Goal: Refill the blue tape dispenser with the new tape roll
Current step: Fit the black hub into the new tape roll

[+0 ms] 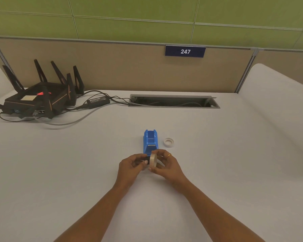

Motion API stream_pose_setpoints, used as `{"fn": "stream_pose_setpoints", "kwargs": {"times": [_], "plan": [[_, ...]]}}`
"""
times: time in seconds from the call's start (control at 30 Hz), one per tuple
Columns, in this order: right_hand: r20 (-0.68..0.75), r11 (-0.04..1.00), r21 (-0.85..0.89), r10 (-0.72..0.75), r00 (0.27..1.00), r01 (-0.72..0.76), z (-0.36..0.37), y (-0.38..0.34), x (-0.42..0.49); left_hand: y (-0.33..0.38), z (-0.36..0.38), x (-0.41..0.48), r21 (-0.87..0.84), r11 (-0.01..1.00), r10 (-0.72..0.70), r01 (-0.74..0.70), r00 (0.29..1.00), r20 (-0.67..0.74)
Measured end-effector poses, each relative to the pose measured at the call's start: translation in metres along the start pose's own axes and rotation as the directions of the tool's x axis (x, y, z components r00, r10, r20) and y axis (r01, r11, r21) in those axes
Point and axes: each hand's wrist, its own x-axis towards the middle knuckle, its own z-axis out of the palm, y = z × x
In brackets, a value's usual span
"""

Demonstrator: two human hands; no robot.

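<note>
The blue tape dispenser (151,140) stands on the white desk, its roll bay open and bare. Just in front of it my right hand (164,165) holds a pale tape roll (153,160) on edge between thumb and fingers. My left hand (133,165) pinches a small black part (146,159), seemingly the spindle core, right against the roll's left face. A small white empty tape ring (168,142) lies flat on the desk to the right of the dispenser.
A black router with several antennas (40,96) sits at the back left, with a power brick (98,102) and cables trailing to an open cable slot (173,101) at the back. A tan partition with a "247" sign (185,51) closes the far side.
</note>
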Motion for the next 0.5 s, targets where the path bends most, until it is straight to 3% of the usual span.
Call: {"fn": "stream_pose_setpoints", "kwargs": {"times": [0.5], "plan": [[0.025,0.999,0.045,-0.022,0.999,0.021,0.0005,0.0052,0.0010,0.0001,-0.0002,0.0001,-0.023,1.000,0.012,-0.012,1.000,0.010]]}}
